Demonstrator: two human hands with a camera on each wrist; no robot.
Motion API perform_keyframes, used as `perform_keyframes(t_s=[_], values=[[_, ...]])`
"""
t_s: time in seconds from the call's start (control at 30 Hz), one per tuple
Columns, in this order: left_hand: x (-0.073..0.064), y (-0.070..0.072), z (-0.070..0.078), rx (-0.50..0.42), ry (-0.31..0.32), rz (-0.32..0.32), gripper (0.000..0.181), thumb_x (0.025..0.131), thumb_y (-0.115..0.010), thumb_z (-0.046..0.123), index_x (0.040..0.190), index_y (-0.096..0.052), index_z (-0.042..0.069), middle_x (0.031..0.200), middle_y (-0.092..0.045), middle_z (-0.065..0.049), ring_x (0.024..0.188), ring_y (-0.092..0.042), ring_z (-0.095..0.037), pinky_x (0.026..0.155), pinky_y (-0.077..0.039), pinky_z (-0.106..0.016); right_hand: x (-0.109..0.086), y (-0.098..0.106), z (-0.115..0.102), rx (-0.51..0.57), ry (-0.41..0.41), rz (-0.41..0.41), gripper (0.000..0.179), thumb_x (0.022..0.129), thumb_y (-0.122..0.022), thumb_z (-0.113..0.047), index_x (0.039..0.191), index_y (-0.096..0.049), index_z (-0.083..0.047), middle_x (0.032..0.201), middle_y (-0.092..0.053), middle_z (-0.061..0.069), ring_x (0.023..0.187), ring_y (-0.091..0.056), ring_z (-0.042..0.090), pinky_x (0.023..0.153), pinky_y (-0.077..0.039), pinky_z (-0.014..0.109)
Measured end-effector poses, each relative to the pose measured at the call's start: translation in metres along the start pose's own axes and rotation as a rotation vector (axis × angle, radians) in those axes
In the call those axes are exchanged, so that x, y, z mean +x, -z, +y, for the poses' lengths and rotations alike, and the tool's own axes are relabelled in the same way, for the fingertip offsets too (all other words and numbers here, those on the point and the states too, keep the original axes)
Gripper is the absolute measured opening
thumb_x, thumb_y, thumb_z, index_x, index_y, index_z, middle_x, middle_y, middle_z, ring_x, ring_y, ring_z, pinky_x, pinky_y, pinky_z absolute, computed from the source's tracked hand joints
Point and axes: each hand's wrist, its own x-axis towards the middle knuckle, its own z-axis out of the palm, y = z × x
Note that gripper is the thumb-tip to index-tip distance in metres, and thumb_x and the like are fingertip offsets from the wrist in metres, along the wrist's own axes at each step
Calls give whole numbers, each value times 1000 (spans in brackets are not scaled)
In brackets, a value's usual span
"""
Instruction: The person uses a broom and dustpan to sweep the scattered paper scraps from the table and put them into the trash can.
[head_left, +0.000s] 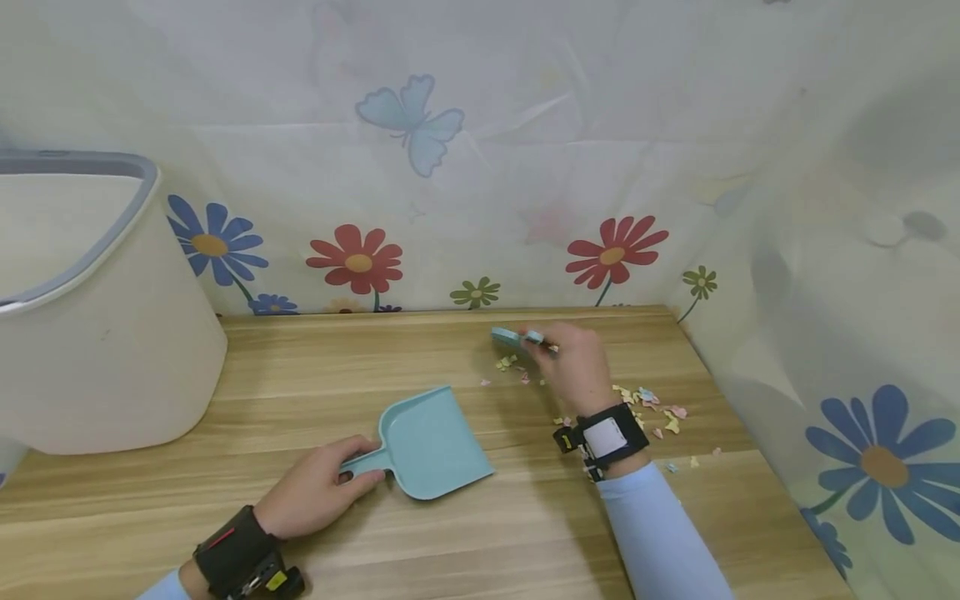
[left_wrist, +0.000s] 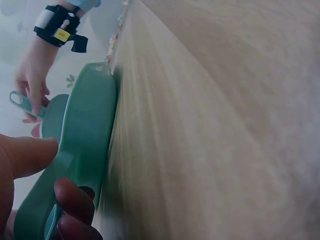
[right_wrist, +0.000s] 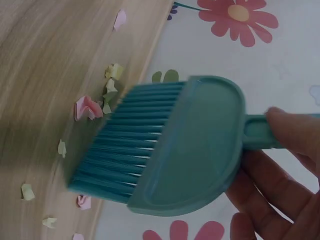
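My left hand (head_left: 318, 487) grips the handle of a light teal dustpan (head_left: 435, 446), whose pan lies on the wooden table with its wide edge facing right. In the left wrist view, the thumb presses on top of the dustpan (left_wrist: 90, 115) handle and fingers curl below. Farther back, my right hand (head_left: 576, 367) holds a small teal hand brush (right_wrist: 195, 145) by its handle, bristles turned down toward the table. Torn paper scraps (head_left: 506, 363) in yellow and pink lie by the bristles. More paper scraps (head_left: 671, 423), some blue, are scattered right of the right wrist.
A large white bin (head_left: 112, 358) with a grey rim stands at the left of the wooden table (head_left: 337, 358). Flower-printed sheeting (head_left: 480, 183) rises behind the table's back edge and along its right side.
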Motion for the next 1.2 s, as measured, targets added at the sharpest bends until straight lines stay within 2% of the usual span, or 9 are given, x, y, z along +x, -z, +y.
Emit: perform_keyframes(t_s=[0.13, 0.4, 0.53, 0.63, 0.73, 0.87, 0.97, 1.1, 1.2], values=[[-1, 0, 1, 1, 12, 2, 47, 98, -68, 49, 134, -67, 17, 134, -70, 0, 125, -64, -17, 99, -55, -41, -2, 2, -8, -31, -8, -86, 13, 91, -82, -19, 104, -83, -15, 92, -80, 3, 76, -74, 15, 67, -58, 35], [-2, 4, 6, -2, 4, 36, 40, 99, -69, 45, 129, -70, 18, 129, -72, 0, 117, -67, -16, 92, -56, -38, -3, 12, -29, 27, 54, -241, 11, 93, -79, -14, 104, -79, -14, 91, -79, 0, 74, -68, 8, 62, -54, 27], [-1, 3, 7, -8, 42, 44, 36, 98, -71, 43, 127, -72, 21, 127, -73, 1, 111, -66, -12, 89, -55, -35, -4, 18, -35, 60, 86, -289, 12, 95, -77, -14, 107, -79, -13, 93, -79, 1, 74, -66, 8, 61, -52, 26], [0, 2, 7, -10, 64, 47, 33, 97, -73, 41, 125, -72, 23, 124, -73, 3, 103, -64, -8, 84, -53, -28, -4, 23, -37, 90, 83, -270, 12, 96, -75, -15, 107, -79, -11, 91, -78, 2, 71, -65, 9, 58, -50, 24], [0, 3, 6, -3, 56, 44, 33, 97, -73, 40, 124, -72, 22, 123, -74, 2, 96, -62, -8, 79, -50, -24, -4, 27, -40, 97, 56, -200, 11, 96, -73, -14, 104, -78, -9, 85, -77, 3, 63, -61, 11, 53, -47, 24], [1, 4, 7, -1, 57, 42, 33, 97, -73, 41, 124, -72, 21, 123, -74, 2, 94, -61, -8, 79, -49, -23, -4, 29, -43, 18, 43, -70, 8, 93, -71, -12, 87, -72, -7, 74, -73, 5, 53, -56, 11, 48, -43, 24], [1, 5, 9, -11, 57, 39, 35, 98, -72, 41, 125, -72, 20, 125, -73, 0, 94, -61, -9, 78, -49, -24, -4, 29, -44, -69, 37, -15, 18, 89, -71, -8, 75, -61, -9, 63, -66, 3, 48, -50, 10, 45, -37, 24], [1, 6, 9, -19, 52, 37, 36, 98, -72, 42, 126, -72, 19, 124, -73, 0, 91, -59, -9, 75, -47, -22, -6, 25, -43, -153, 11, -16, 19, 84, -72, -5, 72, -57, -10, 56, -57, 0, 45, -43, 10, 44, -32, 26], [1, 4, 8, -27, 62, 46, 37, 97, -73, 43, 125, -73, 20, 116, -74, 3, 79, -56, -6, 68, -44, -20, -7, 19, -42, -164, -5, -49, 16, 84, -73, -6, 76, -60, -9, 58, -61, 1, 46, -47, 10, 44, -33, 24]])
